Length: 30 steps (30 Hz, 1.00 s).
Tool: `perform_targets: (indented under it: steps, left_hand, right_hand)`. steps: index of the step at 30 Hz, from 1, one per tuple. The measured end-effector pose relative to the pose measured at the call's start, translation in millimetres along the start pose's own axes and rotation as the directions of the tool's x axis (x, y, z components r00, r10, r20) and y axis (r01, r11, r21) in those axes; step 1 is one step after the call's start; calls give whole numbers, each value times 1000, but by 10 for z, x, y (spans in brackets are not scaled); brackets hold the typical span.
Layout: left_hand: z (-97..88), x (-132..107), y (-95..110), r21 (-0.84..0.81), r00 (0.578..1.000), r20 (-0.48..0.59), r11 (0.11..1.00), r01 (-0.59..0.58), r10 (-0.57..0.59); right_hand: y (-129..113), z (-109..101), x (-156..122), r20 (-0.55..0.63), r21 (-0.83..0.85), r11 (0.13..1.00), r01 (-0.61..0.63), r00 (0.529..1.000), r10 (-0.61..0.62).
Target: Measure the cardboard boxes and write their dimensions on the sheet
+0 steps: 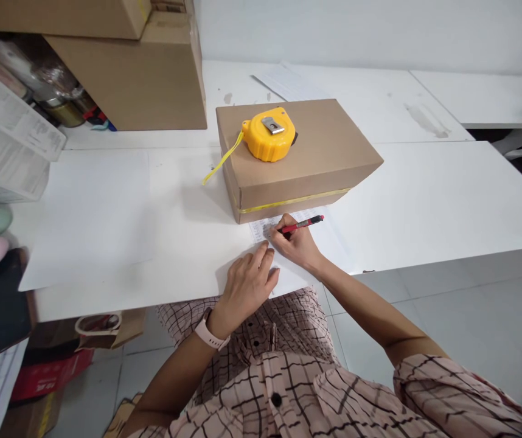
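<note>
My right hand [295, 242] is closed round a red and black pen [302, 224], its writing end down at a sheet of paper [334, 243] with rows of writing. My left hand [249, 280] lies flat on the near edge of that sheet, fingers stretched out, holding nothing. Just beyond both hands sits a closed brown cardboard box [325, 140], which covers the sheet's far part. A yellow tape measure [270, 135] rests on top of the box. Its yellow strap hangs over the left edge, and a yellow band runs along the box's front side.
Large cardboard boxes [151, 79] stand at the back left, beside wrapped goods and a printed white package [10, 140]. Blank paper [92, 219] lies on the white table's left part. A dark phone-like slab [0, 304] is at the left edge. More papers [288, 82] lie behind the box.
</note>
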<state>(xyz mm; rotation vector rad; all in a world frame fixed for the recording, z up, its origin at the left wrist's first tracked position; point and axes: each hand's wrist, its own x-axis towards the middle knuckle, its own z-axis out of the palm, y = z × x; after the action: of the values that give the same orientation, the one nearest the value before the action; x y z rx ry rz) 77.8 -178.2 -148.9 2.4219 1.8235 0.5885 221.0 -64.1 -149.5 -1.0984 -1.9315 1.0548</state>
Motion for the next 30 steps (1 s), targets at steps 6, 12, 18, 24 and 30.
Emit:
perform_targets:
  steps: [6,12,18,24,30]
  left_hand:
    - [1,5,8,31,997,-75,999,-26,28]
    - [6,6,5,33,995,-97,999,-26,29]
    - [13,-2,3,32,997,-80,999,-19,22]
    - [29,-9,-6,9,998,-54,1000,-10,11]
    - [19,-3,7,33,995,-93,999,-20,23]
  right_hand:
    - [10,2,5,-19,-6,999,36,999,-36]
    - [32,13,13,-23,20,998,52,998,-51]
    - [35,6,16,-26,21,998,65,998,-65]
    - [25,-5,25,-46,13,998,55,997,-55]
    - [14,1,23,-43,12,997,74,996,-74]
